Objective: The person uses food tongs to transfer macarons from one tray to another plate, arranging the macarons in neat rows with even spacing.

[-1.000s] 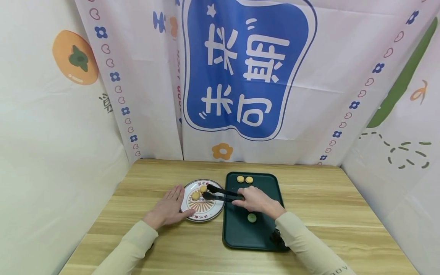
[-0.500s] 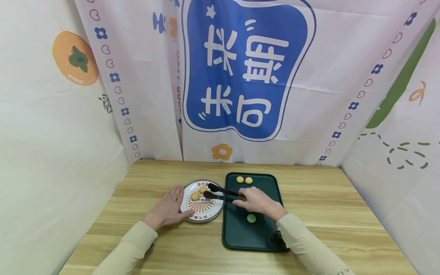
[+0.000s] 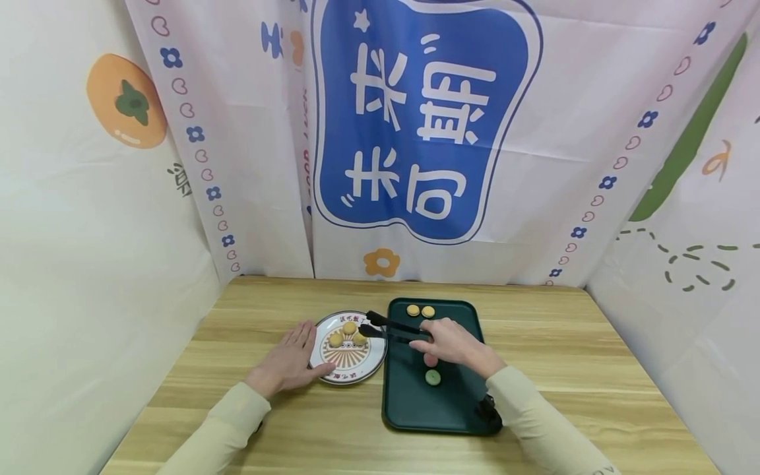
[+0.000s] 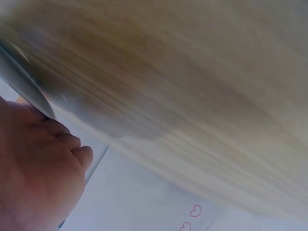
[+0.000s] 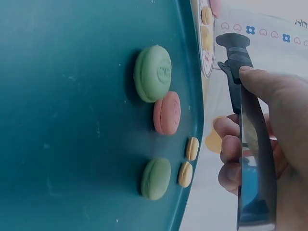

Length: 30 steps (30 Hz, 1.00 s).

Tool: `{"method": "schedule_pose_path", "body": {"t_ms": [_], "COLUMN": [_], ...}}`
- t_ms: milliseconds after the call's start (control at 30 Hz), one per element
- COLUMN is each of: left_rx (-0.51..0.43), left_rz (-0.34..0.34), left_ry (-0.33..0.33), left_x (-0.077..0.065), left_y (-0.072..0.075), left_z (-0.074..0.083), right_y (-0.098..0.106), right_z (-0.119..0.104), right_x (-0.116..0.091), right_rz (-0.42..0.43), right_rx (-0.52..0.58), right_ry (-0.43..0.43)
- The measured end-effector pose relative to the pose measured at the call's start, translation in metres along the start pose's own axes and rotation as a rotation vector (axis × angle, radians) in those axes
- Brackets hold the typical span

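My left hand (image 3: 285, 361) lies with its fingers straight against the left side of the white patterned plate (image 3: 373, 367), thumb over the rim; the left wrist view shows its fingertips at the plate's edge. Three yellow macarons (image 3: 336, 340) sit grouped on the plate. My right hand (image 3: 451, 343) grips black-tipped tongs (image 3: 396, 324) above the dark green tray (image 3: 410, 402), their tips spread apart over the plate's right edge with nothing between them. On the tray are a pink macaron (image 5: 167, 113), two green macarons (image 5: 154, 72) and two yellow macarons (image 5: 192, 148).
The tray stands close to the plate's right side on a wooden table (image 3: 564, 356). A black object (image 3: 488, 412) shows by my right cuff at the tray's near corner. Printed cloth (image 3: 273, 198) hangs behind the table and along both sides.
The tongs have moved right and away from the yellow macarons, and a third macaron behind their tips now shows on the plate. The pink macaron has come into view. My left hand has stayed put.
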State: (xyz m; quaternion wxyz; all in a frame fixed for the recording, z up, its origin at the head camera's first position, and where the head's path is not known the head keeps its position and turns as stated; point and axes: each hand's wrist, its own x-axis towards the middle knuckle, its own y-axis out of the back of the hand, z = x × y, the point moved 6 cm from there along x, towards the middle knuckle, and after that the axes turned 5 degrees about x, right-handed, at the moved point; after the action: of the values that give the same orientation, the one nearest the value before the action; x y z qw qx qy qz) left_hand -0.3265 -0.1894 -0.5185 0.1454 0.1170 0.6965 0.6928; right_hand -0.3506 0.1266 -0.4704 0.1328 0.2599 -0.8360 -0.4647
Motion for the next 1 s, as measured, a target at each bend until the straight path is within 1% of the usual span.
{"method": "schedule_pose_path", "body": {"t_ms": [133,267,533,767,1000], "left_rx": [0.004,0.003,0.007,0.011,0.01], "left_rz": [-0.004,-0.011,0.0,0.021,0.02], "left_ry": [0.005,0.011,0.009,-0.009,-0.013], "left_x": [0.0,0.0,0.001,0.0,-0.002], "left_y": [0.0,0.001,0.0,0.003,0.005], "left_z": [-0.001,-0.001,0.0,0.001,0.001], "right_y": [0.006,0.01,0.015,0.016,0.02], "right_z": [0.001,0.005,0.013,0.022,0.03], "right_x": [-0.001,-0.004,-0.01,-0.014,-0.018], "right_rz": [0.05,0.083,0.107,0.11,0.139], "right_rx": [-0.048,-0.064,-0.053,-0.06,-0.055], "right_ry": [0.008,-0.003,-0.007,-0.007,-0.02]}}
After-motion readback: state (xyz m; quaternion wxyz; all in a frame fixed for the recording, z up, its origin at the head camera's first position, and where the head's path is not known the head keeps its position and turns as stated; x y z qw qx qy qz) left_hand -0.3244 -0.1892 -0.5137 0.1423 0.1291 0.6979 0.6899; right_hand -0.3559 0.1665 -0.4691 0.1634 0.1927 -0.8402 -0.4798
